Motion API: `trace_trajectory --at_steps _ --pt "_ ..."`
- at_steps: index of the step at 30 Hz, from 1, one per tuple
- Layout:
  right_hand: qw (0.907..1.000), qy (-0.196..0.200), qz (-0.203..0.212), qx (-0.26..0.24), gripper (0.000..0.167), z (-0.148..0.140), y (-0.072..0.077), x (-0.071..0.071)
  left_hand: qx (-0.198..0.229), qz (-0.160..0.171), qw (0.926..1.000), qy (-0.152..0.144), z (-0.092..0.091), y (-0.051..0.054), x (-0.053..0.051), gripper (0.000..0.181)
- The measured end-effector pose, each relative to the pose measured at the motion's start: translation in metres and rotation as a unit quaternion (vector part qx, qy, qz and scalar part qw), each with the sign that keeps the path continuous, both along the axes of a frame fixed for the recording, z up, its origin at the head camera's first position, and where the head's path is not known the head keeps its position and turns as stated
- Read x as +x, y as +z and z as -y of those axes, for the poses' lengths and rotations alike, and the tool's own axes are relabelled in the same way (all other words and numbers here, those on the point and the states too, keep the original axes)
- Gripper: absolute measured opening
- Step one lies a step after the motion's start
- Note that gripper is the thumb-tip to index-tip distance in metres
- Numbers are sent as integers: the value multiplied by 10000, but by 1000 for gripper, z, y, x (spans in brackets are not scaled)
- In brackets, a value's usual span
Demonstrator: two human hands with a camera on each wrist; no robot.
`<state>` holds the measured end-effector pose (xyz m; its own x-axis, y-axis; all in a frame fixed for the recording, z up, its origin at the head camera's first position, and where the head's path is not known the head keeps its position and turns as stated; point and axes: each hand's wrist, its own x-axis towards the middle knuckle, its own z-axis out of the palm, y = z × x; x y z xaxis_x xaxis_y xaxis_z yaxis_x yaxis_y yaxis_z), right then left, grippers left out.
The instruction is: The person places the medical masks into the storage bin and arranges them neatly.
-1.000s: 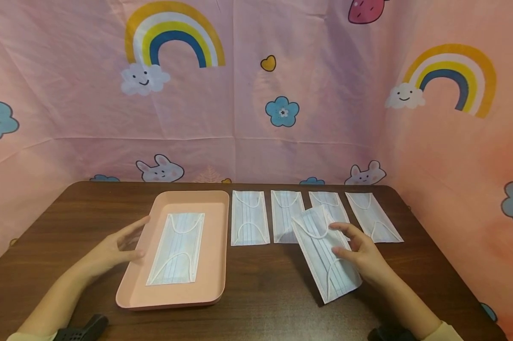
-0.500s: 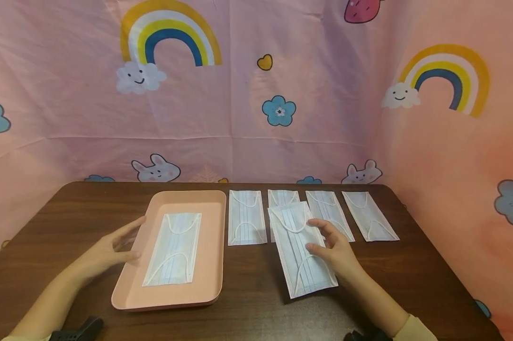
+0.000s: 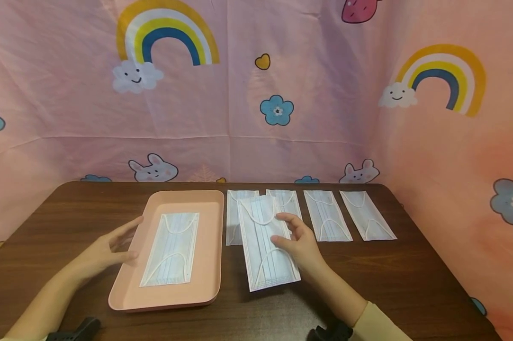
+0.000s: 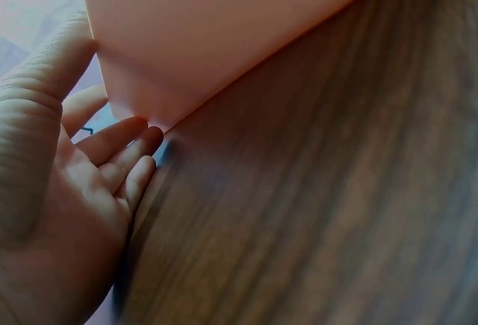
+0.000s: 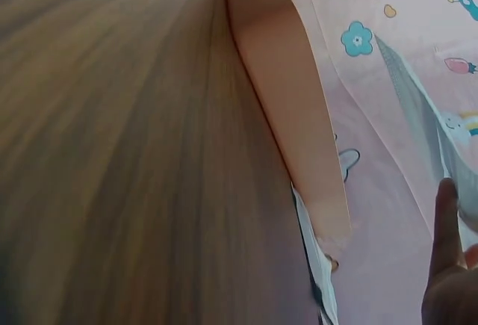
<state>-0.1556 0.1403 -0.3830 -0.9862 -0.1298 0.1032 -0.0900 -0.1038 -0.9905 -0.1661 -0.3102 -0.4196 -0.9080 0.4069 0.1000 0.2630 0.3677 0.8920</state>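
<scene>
My right hand (image 3: 301, 246) pinches a pale blue pleated face mask (image 3: 260, 255) by its right edge, raised over the table between the tray and the mask row. White ear loops curve across its face. In the right wrist view, the held mask (image 5: 422, 108) appears edge-on by a fingertip. Fingers spread, my left hand (image 3: 96, 255) touches the left side of a pink rectangular tray (image 3: 162, 296). The left wrist view shows thumb and fingertips against the tray's outer wall (image 4: 216, 33). Another face mask (image 3: 171, 248) lies flat inside the tray.
Several more face masks stand in a row at the table's back right: one (image 3: 232, 218) partly covered by the held mask, then a second (image 3: 292, 203), a third (image 3: 328, 215) and the rightmost (image 3: 368, 215). A patterned pink cloth (image 3: 239, 94) encloses the dark wooden table (image 3: 392, 279).
My right hand has carried the held face mask leftward towards the tray, from in front of the row's right part to its left part. The left hand stays at the tray's side.
</scene>
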Motion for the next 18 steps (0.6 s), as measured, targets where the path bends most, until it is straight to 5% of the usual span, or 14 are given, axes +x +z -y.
trace_trajectory --at_steps 18 --pt "9960 356 226 -786 49 80 13 -9 45 -25 10000 -22 1 3 -1 76"
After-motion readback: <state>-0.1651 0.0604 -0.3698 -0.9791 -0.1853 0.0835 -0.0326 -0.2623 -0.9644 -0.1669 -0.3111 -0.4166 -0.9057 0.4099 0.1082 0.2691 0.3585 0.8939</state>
